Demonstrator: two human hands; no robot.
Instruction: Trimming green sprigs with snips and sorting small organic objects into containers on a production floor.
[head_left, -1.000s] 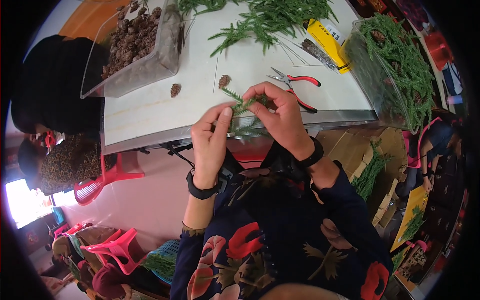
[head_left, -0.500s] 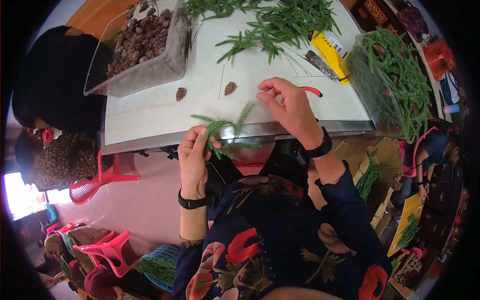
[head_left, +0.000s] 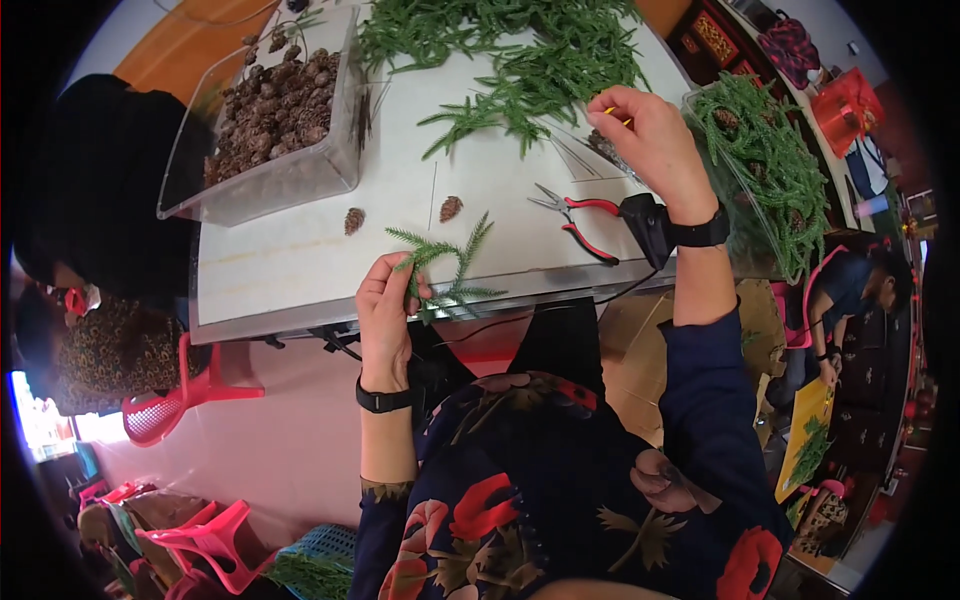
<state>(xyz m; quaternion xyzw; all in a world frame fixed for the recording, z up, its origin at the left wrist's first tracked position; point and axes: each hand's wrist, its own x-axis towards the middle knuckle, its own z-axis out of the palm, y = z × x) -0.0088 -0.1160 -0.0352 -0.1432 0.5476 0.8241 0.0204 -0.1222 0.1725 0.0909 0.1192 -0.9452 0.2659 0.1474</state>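
Between the thumb and fingers of my left hand (head_left: pixel 383 295), at the table's front edge, is an artificial green pine sprig (head_left: pixel 462 262) with several spread branches. My right hand (head_left: pixel 655 150) is over the right side of the table, beside a bundle of thin wires (head_left: pixel 603 146). Its thumb and index finger curl toward each other with a bit of yellow showing between them; whether they pinch anything is too small to tell. Pliers with red and black handles (head_left: pixel 572 208) lie below it, jaws apart. Two small pine cones (head_left: pixel 354 220) (head_left: pixel 451 208) rest near a thin straight wire (head_left: pixel 433 195).
A clear bin of pine cones (head_left: pixel 285 110) stands at the left. Green sprigs (head_left: pixel 530 60) are heaped at the back. Another clear bin (head_left: pixel 745 225) at the right holds greenery with cones. A black device (head_left: pixel 645 230) with a cable sits by the front edge. Other people are on both sides.
My right hand has moved far and to the right, from above the pliers to the wires, uncovering the pliers. My left hand keeps the sprig in nearly the same place. The view has shifted slightly.
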